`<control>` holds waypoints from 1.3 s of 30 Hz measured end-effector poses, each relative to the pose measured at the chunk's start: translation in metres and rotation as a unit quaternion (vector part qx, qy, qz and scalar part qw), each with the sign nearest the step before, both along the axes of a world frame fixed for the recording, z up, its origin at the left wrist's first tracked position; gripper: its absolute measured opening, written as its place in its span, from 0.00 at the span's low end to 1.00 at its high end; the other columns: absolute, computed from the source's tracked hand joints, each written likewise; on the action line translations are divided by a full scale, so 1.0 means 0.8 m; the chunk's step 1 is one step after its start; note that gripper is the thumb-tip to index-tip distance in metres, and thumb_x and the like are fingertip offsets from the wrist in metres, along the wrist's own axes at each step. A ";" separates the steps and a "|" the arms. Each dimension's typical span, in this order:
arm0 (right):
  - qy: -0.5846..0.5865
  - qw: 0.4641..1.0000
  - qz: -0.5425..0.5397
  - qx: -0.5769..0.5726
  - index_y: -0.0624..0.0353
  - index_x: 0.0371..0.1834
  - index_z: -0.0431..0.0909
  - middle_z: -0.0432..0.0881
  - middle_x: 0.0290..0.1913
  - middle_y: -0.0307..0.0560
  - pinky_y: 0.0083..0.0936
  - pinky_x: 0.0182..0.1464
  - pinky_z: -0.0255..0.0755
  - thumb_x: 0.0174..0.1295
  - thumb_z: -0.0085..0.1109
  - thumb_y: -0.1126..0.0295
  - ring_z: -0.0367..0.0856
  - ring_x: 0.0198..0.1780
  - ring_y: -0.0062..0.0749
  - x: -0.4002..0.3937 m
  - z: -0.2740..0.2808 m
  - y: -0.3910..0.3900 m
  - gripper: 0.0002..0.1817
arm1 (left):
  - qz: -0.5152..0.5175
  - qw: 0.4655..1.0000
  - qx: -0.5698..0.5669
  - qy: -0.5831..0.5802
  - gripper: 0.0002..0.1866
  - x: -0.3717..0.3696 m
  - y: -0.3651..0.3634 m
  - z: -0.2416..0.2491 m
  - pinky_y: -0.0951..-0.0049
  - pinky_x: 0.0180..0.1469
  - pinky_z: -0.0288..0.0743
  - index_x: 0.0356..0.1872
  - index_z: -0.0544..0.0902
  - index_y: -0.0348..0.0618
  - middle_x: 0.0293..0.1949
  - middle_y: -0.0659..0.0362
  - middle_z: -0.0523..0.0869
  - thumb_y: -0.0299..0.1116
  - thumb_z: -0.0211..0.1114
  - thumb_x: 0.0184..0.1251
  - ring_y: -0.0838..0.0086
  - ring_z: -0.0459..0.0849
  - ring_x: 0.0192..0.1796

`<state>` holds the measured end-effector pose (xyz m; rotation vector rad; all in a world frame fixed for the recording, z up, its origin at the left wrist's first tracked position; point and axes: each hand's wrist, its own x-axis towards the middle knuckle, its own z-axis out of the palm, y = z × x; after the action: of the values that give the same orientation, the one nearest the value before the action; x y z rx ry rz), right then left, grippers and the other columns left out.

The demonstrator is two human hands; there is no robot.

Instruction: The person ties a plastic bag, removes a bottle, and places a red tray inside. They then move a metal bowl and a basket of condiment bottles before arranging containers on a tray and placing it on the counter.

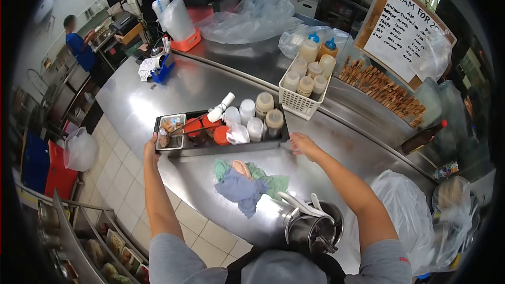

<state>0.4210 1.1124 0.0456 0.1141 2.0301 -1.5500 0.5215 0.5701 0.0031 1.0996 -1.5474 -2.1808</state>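
Observation:
A long black tray (pixel 210 149) stands on the steel counter, holding several squeeze bottles (pixel 264 104), red-lidded containers (pixel 221 135), a white-handled utensil (pixel 221 107) and a small metal pan (pixel 171 147) of wrapped items. My left hand (pixel 151 147) is closed on the tray's left end. At the opposite end, my right hand (pixel 305 146) has its fingers bent against the front corner; part of that grip is hidden. Crumpled blue cloth (pixel 242 189) and green cloth (pixel 273 181) lie between my forearms, in front of the tray.
Metal pots (pixel 310 231) with white-handled tools stand near my right elbow. A cream basket (pixel 302 106) of sauce bottles sits behind the tray. Clear plastic bags (pixel 405 210) lie to the right. Someone in blue (pixel 79 50) works at the far left. A menu board (pixel 402 31) leans behind.

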 end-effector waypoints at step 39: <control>0.097 0.985 0.138 -0.037 0.60 0.49 0.72 0.74 0.34 0.40 0.20 0.36 0.69 0.60 0.50 0.66 0.73 0.32 0.23 0.052 0.017 0.052 0.16 | -0.086 0.989 -0.114 -0.038 0.24 0.046 0.361 0.005 0.73 0.45 0.68 0.44 0.77 0.30 0.41 0.53 0.81 0.47 0.54 0.65 0.70 0.77 0.39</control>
<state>0.4628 1.1542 0.0593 -0.3452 2.0290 -1.5033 0.5585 0.8593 0.0068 1.0197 -1.9364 -2.0194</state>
